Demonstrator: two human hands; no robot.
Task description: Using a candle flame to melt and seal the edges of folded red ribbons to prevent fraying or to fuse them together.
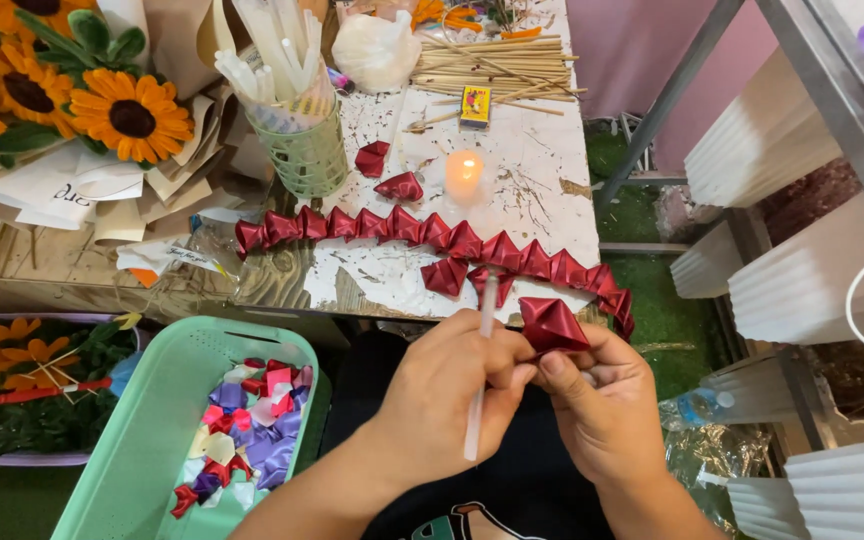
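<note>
1. Worn white work table (542, 170) with chipped paint, seen from above, green grass mat on the floor to its right.
2. Left hand (447, 385) closed around a thin white stick (480, 370), stick pointing up toward the table's near edge.
3. Right hand (602, 400) pinching a dark red folded ribbon petal (552, 325) between thumb and fingers, just below the table's near edge.
4. Both hands touching each other, petal sitting right at the top of the stick.
5. Long wavy row of the same red folded ribbon petals (422, 232) lying across the table, from the left side to the near right corner.
6. Two loose red petals (387, 172) near the middle of the table, beside a small lit white candle (463, 175).
7. Yellow matchbox (475, 105) and a pile of thin wooden sticks (497, 65) at the far edge.
8. Green mesh cup full of white sticks (302, 140) near the left side of the table.
9. Bunch of orange sunflowers wrapped in brown paper (72, 95) at the far left corner.
10. Mint green plastic basket (152, 440) below the table on the left, holding red, purple, pink and white ribbon bits (247, 430).
</note>
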